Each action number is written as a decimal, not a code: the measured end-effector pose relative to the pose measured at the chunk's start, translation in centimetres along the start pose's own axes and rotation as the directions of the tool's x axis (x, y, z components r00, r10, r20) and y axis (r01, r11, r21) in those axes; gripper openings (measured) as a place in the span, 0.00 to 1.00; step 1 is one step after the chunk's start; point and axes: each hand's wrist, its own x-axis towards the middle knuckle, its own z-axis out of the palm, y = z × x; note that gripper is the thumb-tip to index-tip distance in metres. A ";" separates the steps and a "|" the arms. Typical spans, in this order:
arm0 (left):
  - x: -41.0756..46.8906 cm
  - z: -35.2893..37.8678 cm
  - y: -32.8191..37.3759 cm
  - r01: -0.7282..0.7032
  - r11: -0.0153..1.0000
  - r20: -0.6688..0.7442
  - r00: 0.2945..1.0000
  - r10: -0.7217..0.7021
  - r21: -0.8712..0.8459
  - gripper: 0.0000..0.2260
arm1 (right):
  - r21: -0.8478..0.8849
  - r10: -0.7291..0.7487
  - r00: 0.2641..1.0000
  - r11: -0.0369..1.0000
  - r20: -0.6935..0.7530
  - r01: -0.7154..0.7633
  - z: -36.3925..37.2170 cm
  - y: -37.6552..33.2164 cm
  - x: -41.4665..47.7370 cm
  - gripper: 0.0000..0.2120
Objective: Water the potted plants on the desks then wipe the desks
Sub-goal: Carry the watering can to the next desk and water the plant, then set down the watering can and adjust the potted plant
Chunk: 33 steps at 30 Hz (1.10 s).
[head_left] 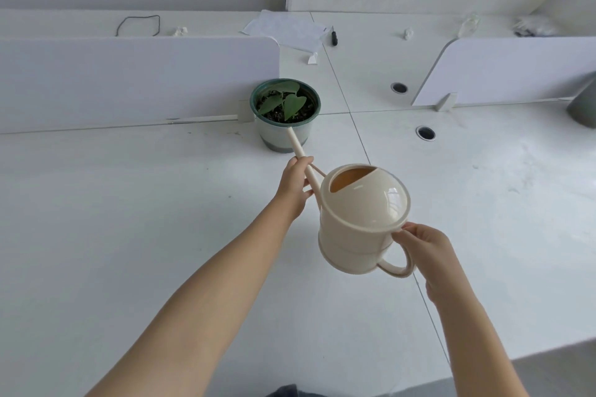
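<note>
A cream watering can (361, 219) hangs in the air over the white desk (129, 219), tilted towards the far side. My right hand (422, 248) grips its handle at the rear. My left hand (295, 185) holds the long thin spout partway along. The spout's tip reaches the near rim of a green pot (285, 135) with a small broad-leaved plant (283, 101), which stands at the end of the left divider.
White divider panels stand at left (135, 80) and right (516, 71). Two round cable holes (425, 133) sit right of the pot. Papers (287, 30), a black pen, a black cord loop (138, 25) and crumpled scraps lie on the far desks. A grey object (583, 106) is at the right edge.
</note>
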 end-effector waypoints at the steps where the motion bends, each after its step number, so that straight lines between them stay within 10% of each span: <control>1: -0.3 -0.7 -0.3 -0.016 1.000 -0.021 1.000 0.016 0.001 0.03 | -0.011 0.010 1.000 1.000 0.007 -0.009 0.2 0.4 -0.1 0.12; 33: -13.0 -15.9 -5.4 -0.405 0.896 -0.471 0.836 0.282 -0.181 0.05 | -0.241 0.000 0.906 0.964 0.423 0.112 9.3 1.4 -1.9 0.08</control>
